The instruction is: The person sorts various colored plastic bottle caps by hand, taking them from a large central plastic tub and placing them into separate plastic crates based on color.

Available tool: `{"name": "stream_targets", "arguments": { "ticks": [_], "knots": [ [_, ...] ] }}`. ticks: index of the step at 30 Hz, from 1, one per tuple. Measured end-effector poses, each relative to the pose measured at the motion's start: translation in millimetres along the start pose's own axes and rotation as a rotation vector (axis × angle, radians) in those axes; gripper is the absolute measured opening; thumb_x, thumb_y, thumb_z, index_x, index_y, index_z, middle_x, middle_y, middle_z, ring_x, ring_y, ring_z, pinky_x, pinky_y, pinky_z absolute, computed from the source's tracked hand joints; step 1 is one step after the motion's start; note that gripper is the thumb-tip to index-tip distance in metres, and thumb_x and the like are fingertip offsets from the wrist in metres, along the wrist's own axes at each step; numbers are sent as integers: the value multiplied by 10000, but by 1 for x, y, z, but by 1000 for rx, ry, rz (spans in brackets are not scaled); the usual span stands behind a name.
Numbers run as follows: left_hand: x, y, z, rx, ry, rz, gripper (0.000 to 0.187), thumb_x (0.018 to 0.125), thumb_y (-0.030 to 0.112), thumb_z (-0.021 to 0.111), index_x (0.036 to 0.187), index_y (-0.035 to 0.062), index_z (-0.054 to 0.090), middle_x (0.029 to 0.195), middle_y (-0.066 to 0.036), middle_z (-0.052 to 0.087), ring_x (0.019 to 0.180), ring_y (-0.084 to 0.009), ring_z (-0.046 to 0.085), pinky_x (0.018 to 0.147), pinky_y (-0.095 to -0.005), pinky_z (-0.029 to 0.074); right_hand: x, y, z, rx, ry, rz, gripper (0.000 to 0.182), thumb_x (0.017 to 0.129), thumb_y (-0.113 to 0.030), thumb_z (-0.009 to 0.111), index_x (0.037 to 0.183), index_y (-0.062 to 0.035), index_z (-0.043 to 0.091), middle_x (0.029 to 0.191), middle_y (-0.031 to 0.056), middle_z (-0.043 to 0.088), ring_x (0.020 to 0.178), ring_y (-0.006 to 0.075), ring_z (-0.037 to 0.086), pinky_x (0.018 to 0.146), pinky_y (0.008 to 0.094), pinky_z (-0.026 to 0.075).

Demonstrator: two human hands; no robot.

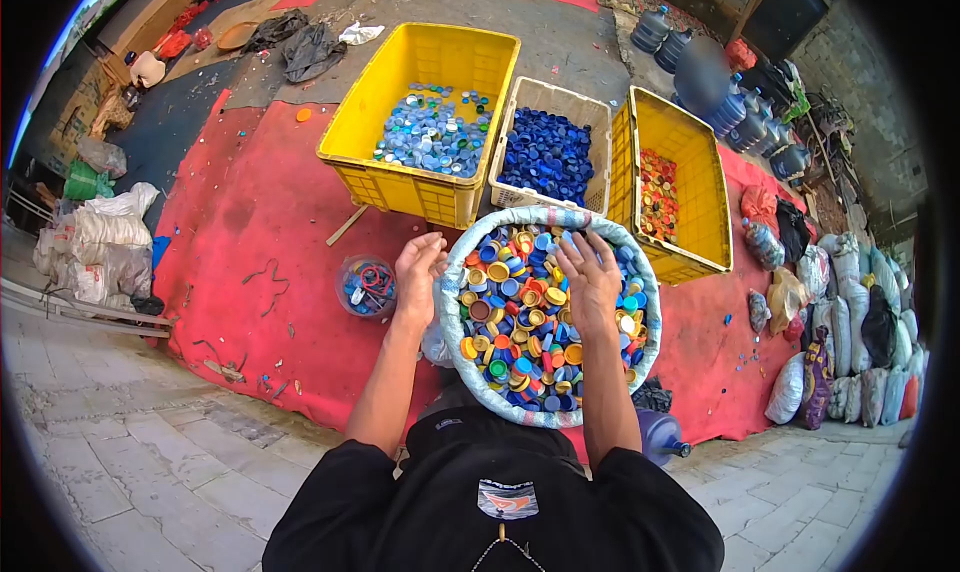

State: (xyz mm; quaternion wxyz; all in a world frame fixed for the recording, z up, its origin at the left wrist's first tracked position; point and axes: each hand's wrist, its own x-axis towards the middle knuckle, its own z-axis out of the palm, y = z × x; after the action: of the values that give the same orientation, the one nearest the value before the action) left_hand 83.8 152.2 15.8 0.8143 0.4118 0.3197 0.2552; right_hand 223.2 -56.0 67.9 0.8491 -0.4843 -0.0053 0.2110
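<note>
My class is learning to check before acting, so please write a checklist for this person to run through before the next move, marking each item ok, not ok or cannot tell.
1. Tub within reach: ok, right in front of the person.
2. Right hand over the tub: ok, fingers spread.
3. Left hand empty: cannot tell, its fingers are bent near the tub's rim.
4. Caps in the tub all one colour: not ok, many colours are mixed.
5. Crate holds only blue: ok, as far as its top layer shows.
6. Left bin all one colour: not ok, some green shows among pale blue.
</note>
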Motion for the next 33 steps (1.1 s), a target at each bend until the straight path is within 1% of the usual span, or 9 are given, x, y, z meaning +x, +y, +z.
{"name": "stream_targets", "arguments": {
  "ticks": [2,7,10,16,19,21,23,29,33],
  "knots": [
    [-28,-19,2,155,28,11,251,880,205,678,1061,54,594,932,-24,638,827,-77,563,739,-241,446,-25,1,-43,-90,76,-8,525,888,6,525,1363,85,315,1387,289,381,1225,366,512,1016,419,479],
    [-60,-70,-2,565,42,187,233,844,139,689,1025,10,619,937,-65,673,807,-133,605,749,-284,485,-89,5,-109,-289,247,-34,446,832,43,488,1271,64,416,1209,212,544,981,214,610,832,309,542],
    [-67,-78,4,773,30,292,248,821,119,698,1034,15,623,945,-92,687,787,-157,622,734,-295,496,-108,16,-130,-353,294,4,402,841,48,480,1240,51,441,1143,178,579,906,174,612,771,283,538],
    [-44,-66,22,1298,-163,689,499,760,47,706,1239,86,570,1034,9,695,958,-248,524,875,-393,397,-123,26,-119,-285,239,-12,357,850,57,470,1207,42,458,1076,146,596,845,137,608,728,252,528],
    [-28,-58,37,1490,-235,877,529,760,44,695,1273,59,567,1065,16,698,930,-226,513,845,-380,406,-132,20,-109,-306,237,-35,372,837,81,449,1207,43,463,1055,141,598,826,132,605,736,246,523],
    [-17,-57,42,1557,-280,910,543,749,46,691,1278,73,575,1085,34,695,929,-224,506,834,-378,400,-138,26,-119,-364,229,-107,381,830,93,441,1207,45,470,1046,139,600,827,135,605,755,249,518],
    [-9,-59,42,1520,-341,915,532,731,51,721,1246,108,603,1050,11,682,898,-233,533,796,-379,415,-143,26,-132,-394,244,-117,379,830,94,442,1204,46,474,1042,139,601,827,137,604,766,254,516],
    [-4,-63,45,1591,-366,883,567,724,63,728,1274,115,601,956,-47,671,866,-233,540,775,-372,423,-157,21,-154,-440,287,-133,364,842,66,455,1203,27,486,1022,104,603,832,114,587,755,242,503],
    [3,-68,44,1620,-340,878,558,725,45,721,1266,112,602,1008,0,696,843,-224,538,772,-368,407,-160,21,-152,-454,293,-126,368,831,86,452,1194,40,491,1007,116,613,839,129,594,773,253,506]
  ]
}}
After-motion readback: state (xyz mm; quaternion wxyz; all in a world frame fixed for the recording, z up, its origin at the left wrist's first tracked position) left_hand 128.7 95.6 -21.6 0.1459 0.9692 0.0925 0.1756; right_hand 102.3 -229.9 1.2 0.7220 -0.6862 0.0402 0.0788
